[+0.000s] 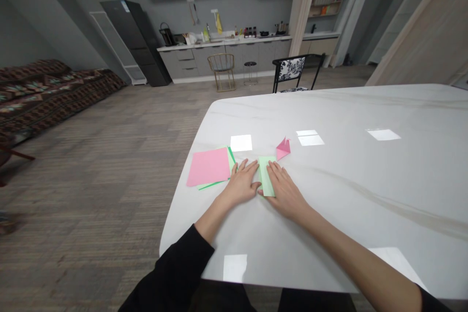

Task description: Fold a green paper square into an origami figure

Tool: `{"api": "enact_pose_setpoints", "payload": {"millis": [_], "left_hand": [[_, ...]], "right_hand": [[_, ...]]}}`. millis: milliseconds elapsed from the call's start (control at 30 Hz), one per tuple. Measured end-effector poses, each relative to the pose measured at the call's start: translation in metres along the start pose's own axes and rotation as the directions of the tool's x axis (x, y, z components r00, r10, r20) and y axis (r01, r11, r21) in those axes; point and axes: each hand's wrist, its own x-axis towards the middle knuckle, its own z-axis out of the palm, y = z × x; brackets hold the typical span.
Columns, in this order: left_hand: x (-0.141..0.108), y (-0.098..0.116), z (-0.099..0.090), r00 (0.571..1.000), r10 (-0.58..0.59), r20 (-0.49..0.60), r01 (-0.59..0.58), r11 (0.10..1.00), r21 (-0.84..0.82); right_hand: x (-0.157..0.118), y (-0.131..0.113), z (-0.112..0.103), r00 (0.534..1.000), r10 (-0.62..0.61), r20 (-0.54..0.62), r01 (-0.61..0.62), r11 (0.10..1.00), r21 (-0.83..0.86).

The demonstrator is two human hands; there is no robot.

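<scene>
Folded pale green paper strip [266, 177], long and narrow, lying on the white marble desk [340, 195] between both hands, its length running away from the body. Right hand [285, 193] flat and open, its fingers [274, 171] released and spread across the strip's right edge, pressing down rather than pinching. Left hand [240, 184] equally unclenched on the desk, grasping nothing, its fingers [244, 165] stretched toward a light green sheet [231, 160]; its thumb at the strip's lower left corner, either touching or just beside it, impossible to tell. Just beyond the fingertips, a small pink origami piece [282, 149], already folded into a pointed shape with a raised tip. Farther left, a flat pink paper sheet [208, 166], still unfolded, lying over the light green sheet, with a darker green edge showing along its sides. So one pink piece folded, the green strip creased lengthwise, and two sheets still flat. Black sleeve [171, 268] on the left forearm at the near edge of the view. No containers on the desk; only on the distant kitchen counter [223, 44], small dark bottles [249, 32] and a metal pot [281, 28], contents out of sight. Past the desk, a black chair with a floral back [292, 70], and a patterned sofa [40, 92] along the left wall.
</scene>
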Motion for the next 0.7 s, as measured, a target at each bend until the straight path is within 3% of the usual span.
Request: {"api": "enact_pose_setpoints", "payload": {"millis": [700], "left_hand": [[0.0032, -0.0017, 0.0009, 0.999, -0.019, -0.026, 0.018, 1.0, -0.023]], "right_hand": [[0.0039, -0.004, -0.004, 0.996, 0.013, 0.085, -0.01, 0.999, -0.035]]}}
